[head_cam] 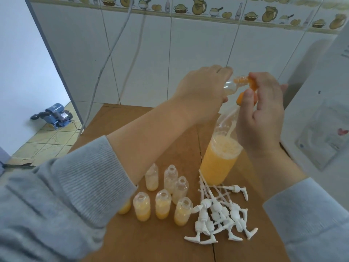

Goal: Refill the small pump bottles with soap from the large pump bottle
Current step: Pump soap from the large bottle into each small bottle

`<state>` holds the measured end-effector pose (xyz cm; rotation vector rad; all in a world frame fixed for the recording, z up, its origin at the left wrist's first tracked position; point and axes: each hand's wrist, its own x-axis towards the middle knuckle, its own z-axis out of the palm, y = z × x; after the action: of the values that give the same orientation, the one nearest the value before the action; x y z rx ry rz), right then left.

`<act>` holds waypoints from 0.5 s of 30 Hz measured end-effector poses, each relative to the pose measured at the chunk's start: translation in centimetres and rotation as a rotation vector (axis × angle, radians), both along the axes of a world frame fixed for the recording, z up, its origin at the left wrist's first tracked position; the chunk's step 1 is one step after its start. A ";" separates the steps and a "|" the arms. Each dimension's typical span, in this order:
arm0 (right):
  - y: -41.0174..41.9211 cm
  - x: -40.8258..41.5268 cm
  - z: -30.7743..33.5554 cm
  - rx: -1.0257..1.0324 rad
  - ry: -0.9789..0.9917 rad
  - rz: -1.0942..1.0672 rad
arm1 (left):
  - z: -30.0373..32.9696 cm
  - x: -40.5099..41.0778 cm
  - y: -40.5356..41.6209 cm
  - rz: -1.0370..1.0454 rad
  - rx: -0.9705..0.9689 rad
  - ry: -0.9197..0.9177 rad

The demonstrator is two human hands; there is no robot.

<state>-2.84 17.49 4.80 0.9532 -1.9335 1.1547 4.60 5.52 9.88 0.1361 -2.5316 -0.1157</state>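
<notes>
Grey sleeves (56, 205) fill the near edge at 7 and 4 o'clock. Beyond them, on the brown table (151, 242), loose white pump heads (217, 218) lie heaped at 5 o'clock, beside a cluster of uncapped small bottles (164, 195), each part filled with orange soap. Just past these stands the large bottle (219, 157) of orange soap. Above it, near 1 o'clock, the left hand (200, 91) curls round a tilted small bottle (232, 86), its mouth at the orange pump nozzle (251, 84). The right hand (264, 110) curls over the pump top. A tiled wall (170, 53) stands behind.
</notes>
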 end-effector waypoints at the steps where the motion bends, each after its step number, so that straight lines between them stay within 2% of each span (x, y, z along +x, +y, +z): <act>1: 0.1 0.1 0.6 0.001 -0.006 0.011 | 0.4 0.1 -0.1 0.005 0.004 0.000; 4: 0.6 0.0 1.9 -0.004 -0.048 0.051 | 1.2 0.6 -0.4 0.006 0.066 -0.035; 7: 1.0 -0.2 2.2 0.012 -0.076 0.070 | 1.1 1.5 -1.2 0.003 0.223 -0.074; 11: 1.2 0.1 1.6 0.034 -0.058 0.053 | -0.5 4.3 -3.2 0.017 0.523 -0.029; 15: 0.6 0.0 1.3 -0.014 -0.055 0.058 | -3.0 8.7 -5.7 0.150 0.636 0.034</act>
<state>-2.86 18.11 6.10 0.9851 -1.9498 1.2383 13.33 -0.16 6.87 0.5635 -2.3528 -0.8492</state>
